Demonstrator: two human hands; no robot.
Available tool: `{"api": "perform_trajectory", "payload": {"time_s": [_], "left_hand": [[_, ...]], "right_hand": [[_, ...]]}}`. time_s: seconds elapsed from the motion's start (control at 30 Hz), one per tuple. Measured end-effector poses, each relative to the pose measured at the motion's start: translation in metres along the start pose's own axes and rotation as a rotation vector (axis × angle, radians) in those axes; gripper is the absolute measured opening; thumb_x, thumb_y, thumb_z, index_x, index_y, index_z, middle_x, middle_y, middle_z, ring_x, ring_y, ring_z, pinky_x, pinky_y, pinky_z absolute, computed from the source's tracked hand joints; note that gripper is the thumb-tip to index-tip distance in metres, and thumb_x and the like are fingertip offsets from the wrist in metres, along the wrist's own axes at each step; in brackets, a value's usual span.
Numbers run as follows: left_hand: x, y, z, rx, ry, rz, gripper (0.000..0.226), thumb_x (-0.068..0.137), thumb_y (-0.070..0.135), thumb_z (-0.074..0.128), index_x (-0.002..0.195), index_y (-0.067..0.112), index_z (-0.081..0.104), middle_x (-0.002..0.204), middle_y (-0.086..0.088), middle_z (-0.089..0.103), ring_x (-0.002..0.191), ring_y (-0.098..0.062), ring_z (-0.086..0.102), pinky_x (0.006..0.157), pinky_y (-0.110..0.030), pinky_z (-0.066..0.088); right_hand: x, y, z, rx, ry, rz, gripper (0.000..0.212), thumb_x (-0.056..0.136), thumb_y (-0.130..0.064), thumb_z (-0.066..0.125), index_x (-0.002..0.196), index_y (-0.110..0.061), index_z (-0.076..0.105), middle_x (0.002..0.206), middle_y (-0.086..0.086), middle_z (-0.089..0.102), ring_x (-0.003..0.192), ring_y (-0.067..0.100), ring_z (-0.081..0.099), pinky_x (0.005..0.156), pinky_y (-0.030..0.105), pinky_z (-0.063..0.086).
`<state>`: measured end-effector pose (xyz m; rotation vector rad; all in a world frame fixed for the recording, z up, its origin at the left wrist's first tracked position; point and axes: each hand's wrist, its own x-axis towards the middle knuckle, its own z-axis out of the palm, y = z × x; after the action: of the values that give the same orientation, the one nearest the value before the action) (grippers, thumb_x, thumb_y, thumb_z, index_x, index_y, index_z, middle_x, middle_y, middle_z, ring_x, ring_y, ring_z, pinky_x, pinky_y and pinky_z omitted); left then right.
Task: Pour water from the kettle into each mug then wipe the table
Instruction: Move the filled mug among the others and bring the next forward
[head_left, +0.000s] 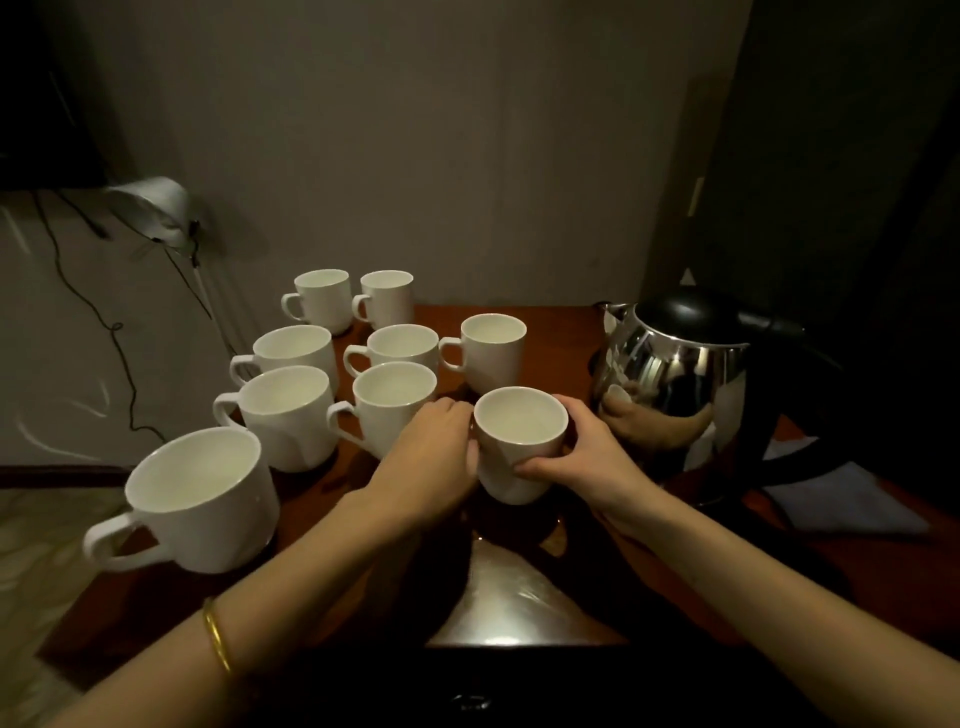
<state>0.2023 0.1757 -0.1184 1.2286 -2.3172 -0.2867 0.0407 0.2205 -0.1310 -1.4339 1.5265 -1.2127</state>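
Observation:
A white mug (519, 431) stands near the middle of the dark red-brown table (561, 332). My right hand (587, 452) grips its right side, thumb across the front. My left hand (434, 452) is against its left side, where the handle is hidden; I cannot make out the fingers there. Several more white mugs (384, 345) stand in rows to the left, the nearest and largest (202, 493) at the table's left edge. The steel kettle (670, 374) with a black lid and handle stands just right of my right hand.
A blue-grey cloth (841, 499) lies on the table behind and right of the kettle. A wall rises behind the table. Black cables (119, 332) and a pale lamp-like object (156, 208) hang at the left. A bright reflection marks the table's near edge (514, 613).

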Motion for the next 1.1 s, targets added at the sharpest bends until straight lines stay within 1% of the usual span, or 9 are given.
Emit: {"api": "perform_trajectory", "payload": {"time_s": [0.17, 0.3, 0.4, 0.5, 0.6, 0.73, 0.87, 1.0, 1.1], "left_hand": [[-0.006, -0.006, 0.009, -0.358, 0.043, -0.107, 0.027, 0.098, 0.019, 0.038, 0.116, 0.013, 0.058, 0.110, -0.002, 0.060, 0.089, -0.007, 0.054, 0.071, -0.009, 0.042], [-0.010, -0.008, 0.021, -0.771, 0.027, -0.280, 0.016, 0.097, 0.022, 0.040, 0.092, 0.015, 0.054, 0.096, -0.006, 0.060, 0.090, -0.019, 0.060, 0.077, -0.034, 0.054], [-0.009, -0.007, 0.023, -0.990, 0.008, -0.414, 0.019, 0.096, 0.023, 0.043, 0.084, 0.010, 0.047, 0.083, -0.008, 0.055, 0.078, -0.020, 0.055, 0.066, -0.030, 0.049], [-0.006, -0.007, 0.023, -1.069, -0.021, -0.441, 0.024, 0.095, 0.020, 0.043, 0.074, 0.010, 0.045, 0.074, -0.008, 0.050, 0.069, -0.018, 0.051, 0.061, -0.027, 0.046], [-0.002, -0.008, 0.024, -1.071, -0.044, -0.463, 0.026, 0.095, 0.017, 0.044, 0.070, 0.008, 0.045, 0.073, -0.009, 0.049, 0.070, -0.018, 0.050, 0.060, -0.026, 0.046], [0.001, -0.010, 0.023, -1.096, -0.072, -0.482, 0.028, 0.094, 0.014, 0.044, 0.068, 0.006, 0.046, 0.071, -0.010, 0.046, 0.068, -0.020, 0.048, 0.058, -0.027, 0.046], [0.001, -0.009, 0.024, -1.132, -0.075, -0.482, 0.028, 0.093, 0.011, 0.044, 0.065, 0.007, 0.045, 0.067, -0.010, 0.043, 0.065, -0.021, 0.046, 0.058, -0.030, 0.042], [0.002, -0.011, 0.026, -1.132, -0.084, -0.521, 0.026, 0.090, 0.011, 0.047, 0.064, 0.007, 0.046, 0.067, -0.012, 0.044, 0.066, -0.023, 0.047, 0.058, -0.031, 0.043], [0.002, -0.012, 0.028, -1.187, -0.083, -0.583, 0.024, 0.087, 0.013, 0.050, 0.064, 0.009, 0.049, 0.069, -0.011, 0.046, 0.071, -0.024, 0.047, 0.060, -0.032, 0.042]], "right_hand": [[-0.005, 0.000, -0.005, -0.027, -0.044, -0.007, 0.075, 0.066, -0.006, 0.079, 0.130, -0.017, 0.040, 0.121, -0.004, 0.051, 0.114, 0.010, 0.046, 0.092, 0.023, 0.043], [-0.008, -0.001, -0.005, -0.124, -0.044, -0.014, 0.077, 0.069, -0.014, 0.079, 0.135, -0.016, 0.039, 0.132, -0.001, 0.050, 0.123, 0.014, 0.045, 0.099, 0.028, 0.042], [-0.014, -0.001, -0.007, -0.219, -0.017, -0.035, 0.077, 0.072, -0.017, 0.076, 0.138, -0.015, 0.036, 0.138, 0.000, 0.047, 0.128, 0.016, 0.043, 0.102, 0.030, 0.041], [-0.023, -0.002, -0.012, -0.285, 0.028, -0.068, 0.081, 0.076, -0.019, 0.074, 0.143, -0.014, 0.029, 0.144, 0.001, 0.041, 0.133, 0.017, 0.038, 0.106, 0.031, 0.037], [-0.031, -0.009, -0.019, -0.313, 0.067, -0.119, 0.081, 0.078, -0.019, 0.072, 0.144, -0.013, 0.026, 0.148, 0.003, 0.037, 0.135, 0.015, 0.035, 0.108, 0.029, 0.034], [-0.042, -0.032, -0.036, -0.276, 0.147, -0.260, 0.066, 0.081, -0.013, 0.068, 0.139, -0.014, 0.037, 0.140, 0.001, 0.046, 0.128, 0.007, 0.040, 0.105, 0.024, 0.036], [-0.055, -0.052, -0.067, -0.359, 0.369, -0.442, 0.048, 0.083, -0.011, 0.065, 0.128, -0.015, 0.049, 0.123, -0.008, 0.052, 0.110, -0.002, 0.049, 0.093, 0.011, 0.040], [-0.066, -0.050, -0.098, -0.542, 0.654, -0.536, 0.047, 0.082, -0.005, 0.063, 0.127, -0.008, 0.050, 0.124, -0.008, 0.044, 0.124, 0.007, 0.038, 0.104, 0.015, 0.029], [-0.070, -0.035, -0.123, -0.651, 0.775, -0.492, 0.052, 0.080, -0.003, 0.064, 0.129, -0.005, 0.047, 0.131, 0.009, 0.049, 0.129, 0.022, 0.039, 0.108, 0.030, 0.029]]}}
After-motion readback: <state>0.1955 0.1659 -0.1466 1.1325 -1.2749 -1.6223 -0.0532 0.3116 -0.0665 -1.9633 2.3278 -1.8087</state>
